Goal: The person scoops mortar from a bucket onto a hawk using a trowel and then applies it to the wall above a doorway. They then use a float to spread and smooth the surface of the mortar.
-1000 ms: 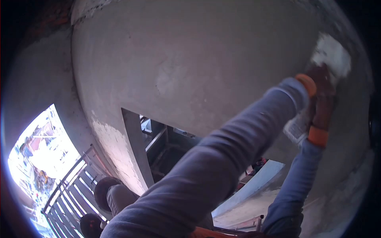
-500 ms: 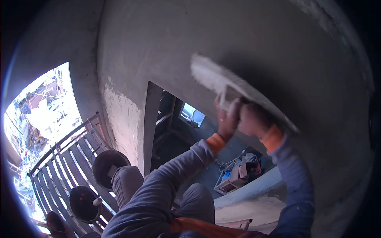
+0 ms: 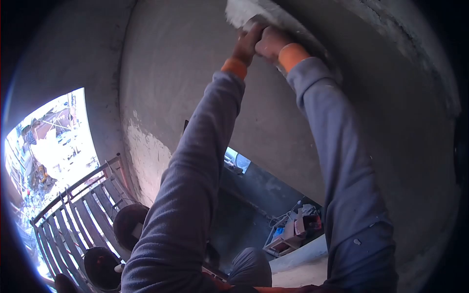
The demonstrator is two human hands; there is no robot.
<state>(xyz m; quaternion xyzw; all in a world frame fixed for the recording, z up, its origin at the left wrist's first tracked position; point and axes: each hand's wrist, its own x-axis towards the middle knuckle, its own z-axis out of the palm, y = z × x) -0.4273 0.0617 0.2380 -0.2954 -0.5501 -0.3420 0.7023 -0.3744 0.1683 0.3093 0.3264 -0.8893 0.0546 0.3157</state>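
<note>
High on the wall, both arms are stretched up to a long plastering float [image 3: 281,17]. My left hand [image 3: 247,43] is wrapped round its handle, and my right hand [image 3: 273,43] is closed beside it, apparently on the same handle. The handle is mostly covered by the fingers. The float's pale long face lies slanted along the grey plastered wall [image 3: 185,53], and its top end is cut off by the edge of the view. Orange cuffs and grey sleeves cover both wrists and arms.
A slatted platform with a rail [image 3: 73,193] is at lower left, holding dark buckets [image 3: 131,227], [image 3: 100,266]. Bright daylight enters through an opening [image 3: 53,141] at left. Below the wall, a room opening shows a box [image 3: 293,232] with clutter.
Both hands have moved the float up the wall and slightly left, and the arms are now straighter. The grip appears unchanged.
</note>
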